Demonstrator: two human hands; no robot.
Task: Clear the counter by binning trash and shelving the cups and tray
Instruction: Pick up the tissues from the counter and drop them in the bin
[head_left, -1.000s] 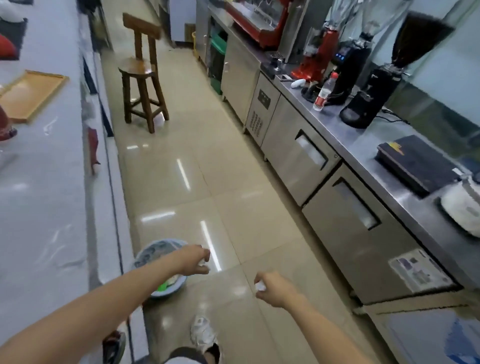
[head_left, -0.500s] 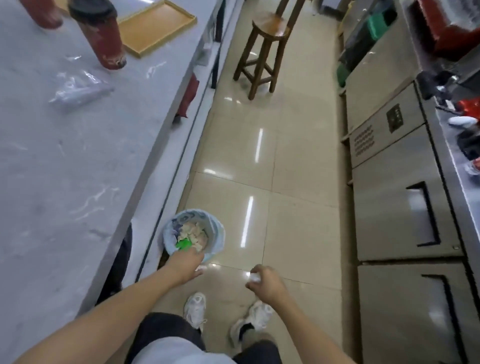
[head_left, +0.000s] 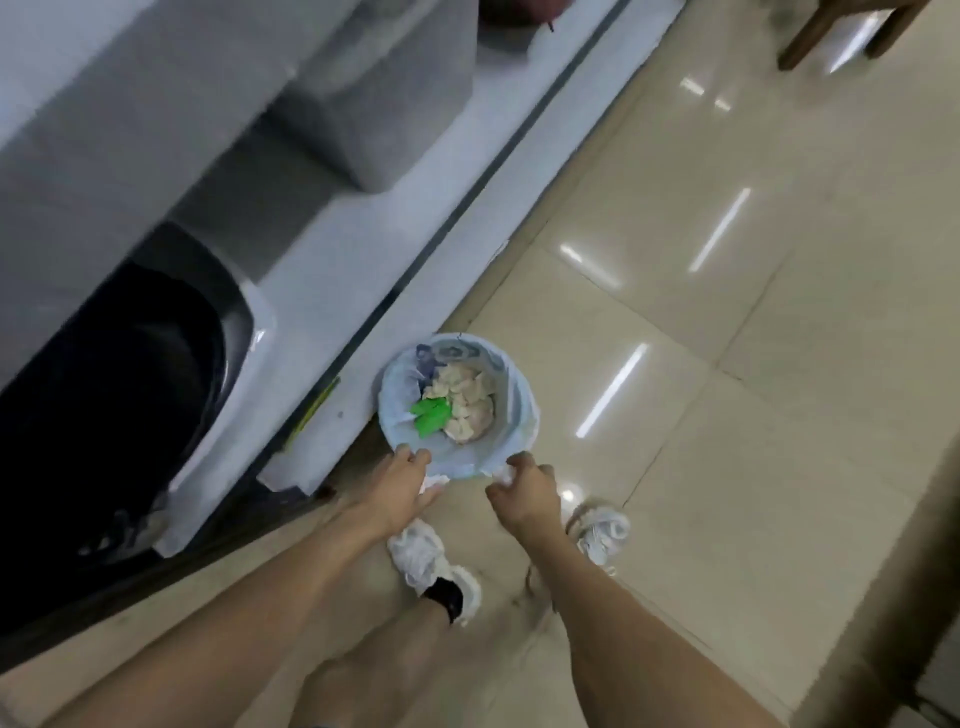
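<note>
A small round bin (head_left: 517, 402) with a pale blue liner stands on the floor against the counter base. It holds crumpled beige paper (head_left: 465, 402) and a green scrap (head_left: 430, 413). My left hand (head_left: 402, 488) hovers at the bin's near rim, closed on a bit of white crumpled tissue (head_left: 434, 483). My right hand (head_left: 522, 488) is just right of it, also at the rim, closed on a second white tissue wad (head_left: 505, 472). The cups and tray are out of view.
The grey counter's underside and shelving (head_left: 332, 130) fill the upper left, with a dark opening (head_left: 109, 395) below it. A wooden stool's legs (head_left: 831, 26) show at the top right. Glossy beige tiles (head_left: 727, 364) stretch to the right. My white shoes (head_left: 426, 561) stand behind the bin.
My view has tilted down and moved in over the bin. Both hands have come forward to the bin's near rim, each still gripping its tissue wad.
</note>
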